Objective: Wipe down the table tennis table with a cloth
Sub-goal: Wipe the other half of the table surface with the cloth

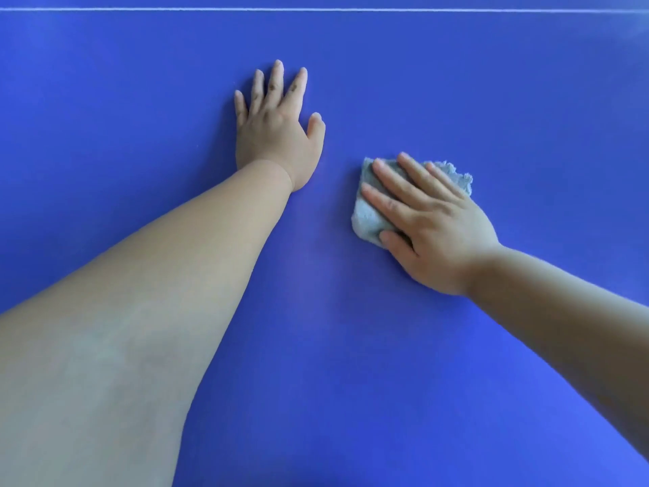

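Head view: the blue table tennis table fills the frame, with a thin white line running across its far side.

Left hand: laid flat on the bare table surface, palm down, fingers straight and spread, holding nothing. The forearm reaches in from the lower left.

Right hand: palm down on a folded light grey cloth, fingers straight and pressing it against the table, the thumb lying at the cloth's near edge.

The cloth lies on the table to the right of the left hand, apart from it, with a frayed edge showing beyond the fingers.
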Tool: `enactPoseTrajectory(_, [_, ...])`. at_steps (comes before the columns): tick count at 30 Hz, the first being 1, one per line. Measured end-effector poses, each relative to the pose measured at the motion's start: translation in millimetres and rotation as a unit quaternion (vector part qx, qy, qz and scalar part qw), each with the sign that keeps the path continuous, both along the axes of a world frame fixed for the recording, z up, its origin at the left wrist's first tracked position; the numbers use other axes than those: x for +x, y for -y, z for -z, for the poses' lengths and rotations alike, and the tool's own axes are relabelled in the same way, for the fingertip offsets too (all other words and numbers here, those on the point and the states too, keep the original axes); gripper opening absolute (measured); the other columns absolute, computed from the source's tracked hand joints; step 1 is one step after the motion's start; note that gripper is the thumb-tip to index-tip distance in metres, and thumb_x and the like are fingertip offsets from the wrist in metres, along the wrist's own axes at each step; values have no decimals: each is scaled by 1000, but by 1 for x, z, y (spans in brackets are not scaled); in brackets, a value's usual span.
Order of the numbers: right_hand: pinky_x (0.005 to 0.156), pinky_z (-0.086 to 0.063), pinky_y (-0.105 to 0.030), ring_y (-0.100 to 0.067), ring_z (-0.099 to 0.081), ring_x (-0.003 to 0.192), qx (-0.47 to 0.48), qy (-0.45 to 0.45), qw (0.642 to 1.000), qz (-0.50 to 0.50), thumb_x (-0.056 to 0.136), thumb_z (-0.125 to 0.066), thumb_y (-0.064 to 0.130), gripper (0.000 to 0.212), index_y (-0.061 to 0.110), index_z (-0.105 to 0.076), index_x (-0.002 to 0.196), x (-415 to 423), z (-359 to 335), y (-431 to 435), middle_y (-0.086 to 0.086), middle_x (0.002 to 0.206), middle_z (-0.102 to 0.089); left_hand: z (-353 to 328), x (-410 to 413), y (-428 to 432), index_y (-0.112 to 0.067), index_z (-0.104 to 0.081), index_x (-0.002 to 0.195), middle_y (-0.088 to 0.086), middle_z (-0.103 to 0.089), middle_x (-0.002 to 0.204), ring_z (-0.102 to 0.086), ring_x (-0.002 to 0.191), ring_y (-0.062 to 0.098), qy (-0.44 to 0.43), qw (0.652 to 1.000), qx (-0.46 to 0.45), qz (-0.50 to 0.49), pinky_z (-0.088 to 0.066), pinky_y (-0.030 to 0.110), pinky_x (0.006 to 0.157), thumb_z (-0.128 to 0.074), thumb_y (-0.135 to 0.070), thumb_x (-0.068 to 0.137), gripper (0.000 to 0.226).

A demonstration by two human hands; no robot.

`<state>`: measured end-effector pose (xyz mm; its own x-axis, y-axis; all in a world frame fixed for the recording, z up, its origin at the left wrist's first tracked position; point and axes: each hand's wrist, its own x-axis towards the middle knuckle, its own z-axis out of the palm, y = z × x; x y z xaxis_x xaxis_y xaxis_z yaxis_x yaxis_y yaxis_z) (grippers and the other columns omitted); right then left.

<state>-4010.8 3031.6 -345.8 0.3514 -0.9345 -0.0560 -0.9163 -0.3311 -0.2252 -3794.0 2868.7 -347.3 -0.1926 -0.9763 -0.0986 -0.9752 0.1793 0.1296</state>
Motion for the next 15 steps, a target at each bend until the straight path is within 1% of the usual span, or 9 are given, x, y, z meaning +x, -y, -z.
enactPoseTrajectory(3, [128,-14,-49,-28,-12,158,15,2,992,-122,103,-43,45,59,30,-35,159,9,-3,-90,4,170,-19,-1,0,-1,-31,-21,164,1,-10,173,-5,160,25,-7,1000,3,7,-2,52,129,-28,-47,100,67])
enactPoseTrajectory(5, [127,-17,-50,-26,-11,159,41,2,987,-157,103,-48,45,59,29,-37,159,4,-6,-103,5,170,-20,-7,1,-8,-28,-22,164,2,-12,173,-6,160,25,-3,1000,14,16,-4,52,129,-28,-44,100,66])
enactPoseTrajectory(6, [127,-18,-49,-26,-12,158,44,3,987,-156,102,-49,45,60,29,-37,159,1,-7,-96,5,170,-21,-9,3,-15,-27,-23,164,2,-13,173,-7,160,25,-4,1000,18,22,-4,52,129,-29,-43,101,65])
enactPoseTrajectory(8, [127,-17,-48,-26,-14,158,41,4,995,-95,101,-48,46,62,28,-36,159,-3,-9,-67,5,170,-21,-9,8,-42,-25,-26,163,3,-15,173,-9,160,25,-21,999,25,34,-4,51,129,-33,-41,101,64])
enactPoseTrajectory(11, [128,-15,-48,-26,-15,158,45,-12,998,49,100,-37,52,65,31,-29,161,-1,-12,-24,6,170,-19,-12,20,-117,-22,-34,161,2,-21,171,-12,159,23,-61,995,33,67,-2,50,129,-31,-40,99,64])
enactPoseTrajectory(13, [128,-11,-46,-26,-13,158,44,-27,995,80,100,-31,54,66,31,-25,162,2,-12,-11,6,171,-17,-14,36,-171,-21,-37,159,2,-22,171,-13,159,21,-78,993,41,80,-2,49,129,-31,-39,99,63])
enactPoseTrajectory(15, [129,-8,-45,-27,-12,158,35,-28,996,81,101,-29,53,66,31,-23,163,5,-14,-14,5,171,-16,-13,59,-220,-22,-35,160,1,-19,172,-10,160,21,-62,994,49,80,-4,50,129,-30,-37,100,63])
